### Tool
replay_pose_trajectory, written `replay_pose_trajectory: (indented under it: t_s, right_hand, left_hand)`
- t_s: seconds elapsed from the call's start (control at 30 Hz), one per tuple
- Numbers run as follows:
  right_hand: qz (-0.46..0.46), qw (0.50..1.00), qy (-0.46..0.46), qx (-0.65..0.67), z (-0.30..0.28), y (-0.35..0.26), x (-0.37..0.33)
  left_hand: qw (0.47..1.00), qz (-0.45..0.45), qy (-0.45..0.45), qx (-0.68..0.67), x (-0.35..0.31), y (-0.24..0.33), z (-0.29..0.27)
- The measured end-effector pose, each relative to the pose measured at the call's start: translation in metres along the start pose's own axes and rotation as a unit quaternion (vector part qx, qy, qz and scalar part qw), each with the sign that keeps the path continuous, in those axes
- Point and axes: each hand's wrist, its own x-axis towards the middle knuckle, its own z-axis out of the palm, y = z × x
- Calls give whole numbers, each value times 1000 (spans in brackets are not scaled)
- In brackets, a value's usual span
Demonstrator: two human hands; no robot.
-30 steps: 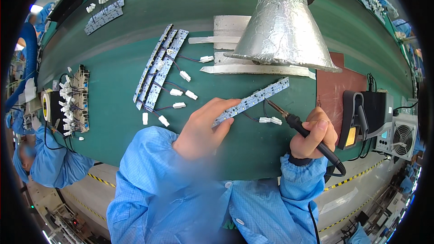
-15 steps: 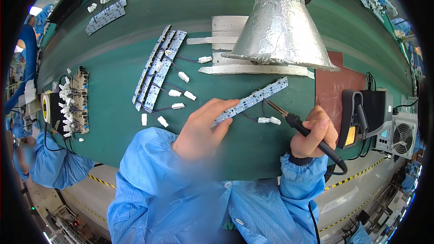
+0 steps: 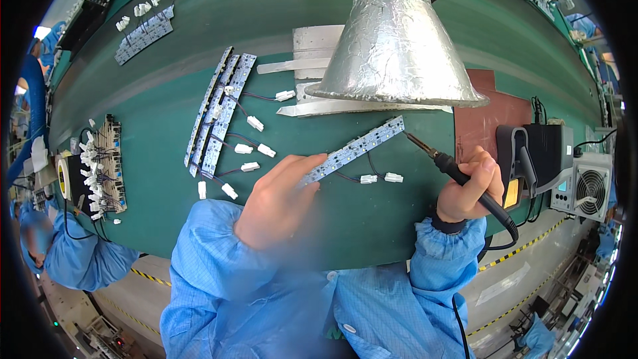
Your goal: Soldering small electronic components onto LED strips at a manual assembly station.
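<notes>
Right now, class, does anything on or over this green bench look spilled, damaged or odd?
Nothing clearly stands out: no spill or breakage shows. The left hand holds a circuit strip; the right hand holds a soldering iron near the strip's far end. The foil-wrapped hood looks crinkled, but probably harmlessly so.

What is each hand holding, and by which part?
The left hand holds a circuit board strip by its near left end; the right hand holds a soldering iron by its black handle.
</notes>
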Motion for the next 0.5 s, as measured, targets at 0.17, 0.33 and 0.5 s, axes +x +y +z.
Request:
replay_pose_trajectory:
  t_s: [0.17, 0.33, 0.5]
  right_hand:
    - [19, 999, 1, -26, -1, 0, 0]
    - [31, 998, -6, -51, -2, 0, -1]
    - [36, 997, -18, -61, -5, 1, 0]
  left_hand:
    - [1000, -1, 1, -3, 1, -1, 1]
    - [1000, 3, 2, 7, 1, -1, 0]
    - [1000, 12, -5, 19, 1, -3, -1]
